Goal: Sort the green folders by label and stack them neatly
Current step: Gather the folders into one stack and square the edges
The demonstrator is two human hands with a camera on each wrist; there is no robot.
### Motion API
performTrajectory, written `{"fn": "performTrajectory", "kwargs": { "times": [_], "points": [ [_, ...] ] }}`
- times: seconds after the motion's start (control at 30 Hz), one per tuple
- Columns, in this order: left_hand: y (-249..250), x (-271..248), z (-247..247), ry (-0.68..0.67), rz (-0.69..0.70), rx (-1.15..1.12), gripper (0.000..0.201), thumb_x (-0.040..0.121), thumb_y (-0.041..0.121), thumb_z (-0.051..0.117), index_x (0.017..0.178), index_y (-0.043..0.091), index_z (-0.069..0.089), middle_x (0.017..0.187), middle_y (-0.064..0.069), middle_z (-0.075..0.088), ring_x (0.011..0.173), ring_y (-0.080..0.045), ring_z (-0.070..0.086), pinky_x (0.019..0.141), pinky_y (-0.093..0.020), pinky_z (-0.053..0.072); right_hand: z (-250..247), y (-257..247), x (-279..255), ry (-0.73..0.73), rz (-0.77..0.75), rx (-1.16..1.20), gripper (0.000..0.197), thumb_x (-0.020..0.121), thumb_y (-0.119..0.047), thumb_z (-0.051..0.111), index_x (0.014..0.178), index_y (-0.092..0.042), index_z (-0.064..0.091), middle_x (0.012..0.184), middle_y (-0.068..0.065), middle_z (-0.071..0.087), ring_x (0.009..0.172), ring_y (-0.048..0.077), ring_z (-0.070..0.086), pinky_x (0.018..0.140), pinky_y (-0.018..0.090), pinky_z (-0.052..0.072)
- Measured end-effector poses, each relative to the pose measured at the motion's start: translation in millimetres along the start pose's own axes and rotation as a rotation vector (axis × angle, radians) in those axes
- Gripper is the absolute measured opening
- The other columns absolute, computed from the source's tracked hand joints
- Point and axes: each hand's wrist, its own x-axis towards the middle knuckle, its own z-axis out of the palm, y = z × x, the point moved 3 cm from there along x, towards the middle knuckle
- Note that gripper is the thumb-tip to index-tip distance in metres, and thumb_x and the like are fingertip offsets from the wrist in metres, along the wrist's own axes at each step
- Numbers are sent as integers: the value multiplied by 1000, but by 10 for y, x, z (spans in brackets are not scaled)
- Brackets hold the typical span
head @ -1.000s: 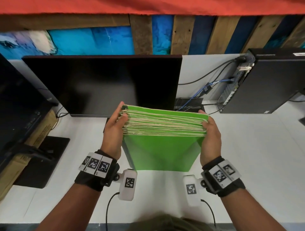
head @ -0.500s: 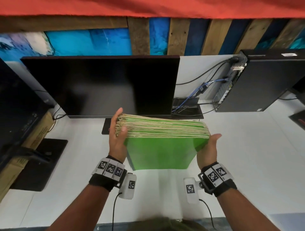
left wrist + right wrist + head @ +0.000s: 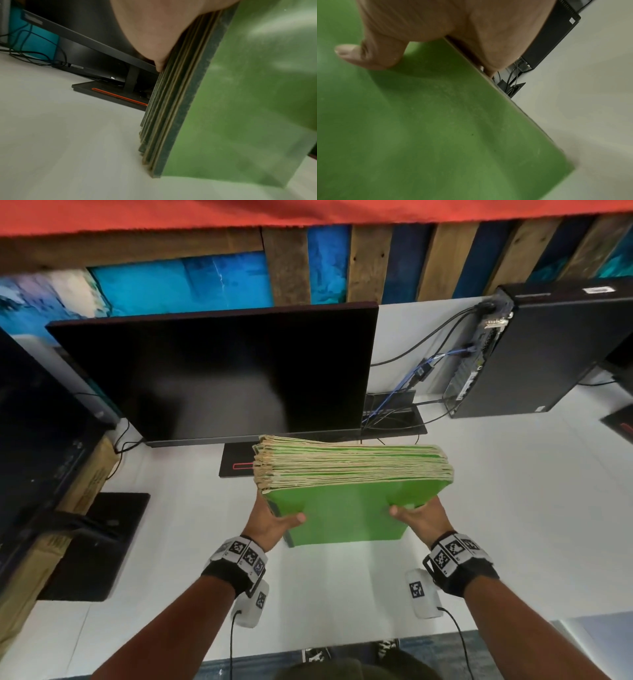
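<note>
A thick stack of green folders (image 3: 342, 515) stands on edge on the white desk (image 3: 513, 508), its tan paper edges facing up. My left hand (image 3: 274, 523) grips the stack's lower left side, thumb across the front cover and fingers hidden behind. My right hand (image 3: 418, 517) grips the lower right side the same way. In the left wrist view the folders (image 3: 240, 94) meet the desk at their bottom corner under my left hand (image 3: 154, 27). In the right wrist view my right hand's thumb (image 3: 368, 54) presses on the green cover (image 3: 436, 128). No labels show.
A black monitor (image 3: 219, 371) on a base (image 3: 236, 465) stands just behind the stack. A black computer case (image 3: 548, 347) with cables (image 3: 411, 378) lies at the back right. At the left are a second monitor (image 3: 34, 440), its base (image 3: 96, 542) and a cardboard box (image 3: 78, 494).
Both hands have slid from the stack's upper corners down to its lower sides, with thumbs now on the front cover. The stack still stands on edge.
</note>
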Motion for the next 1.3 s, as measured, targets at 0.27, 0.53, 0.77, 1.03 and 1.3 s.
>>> {"fn": "performTrajectory", "kwargs": {
  "times": [0.27,0.53,0.77,1.03,1.3],
  "points": [
    [1,60,-30,-43,-98,231,69,38,62,87,94,31,63,81,28,66,83,12,61,80,-13,49,94,-6,-6,60,-17,139,68,39,-49,89,95,-27,58,84,-17,72,80,-12,65,72,8,49],
    [449,325,748,-40,24,226,103,76,39,77,152,14,11,141,16,23,128,-2,28,107,-18,23,-638,-62,447,189,40,152,74,51,-47,85,115,-18,62,106,2,71,99,19,67,88,38,52],
    [571,536,2199,-167,-225,134,80,68,68,69,125,16,47,120,5,58,112,-16,57,91,-24,40,-2059,291,702,319,307,-149,63,62,-50,80,108,-8,67,97,9,72,81,23,68,72,31,53],
    [514,371,3690,-275,-596,165,152,26,100,45,143,4,37,146,-16,44,130,-33,47,102,-47,44,-3356,739,649,259,578,-528,46,74,-50,71,103,-13,67,97,9,68,85,27,64,78,33,51],
    [518,387,4306,-275,-639,273,137,33,101,44,129,4,49,125,-16,59,111,-32,59,93,-41,50,-3873,1062,738,265,630,-669,50,68,-57,71,99,-19,66,101,9,70,93,29,65,83,35,52]
  ]
}}
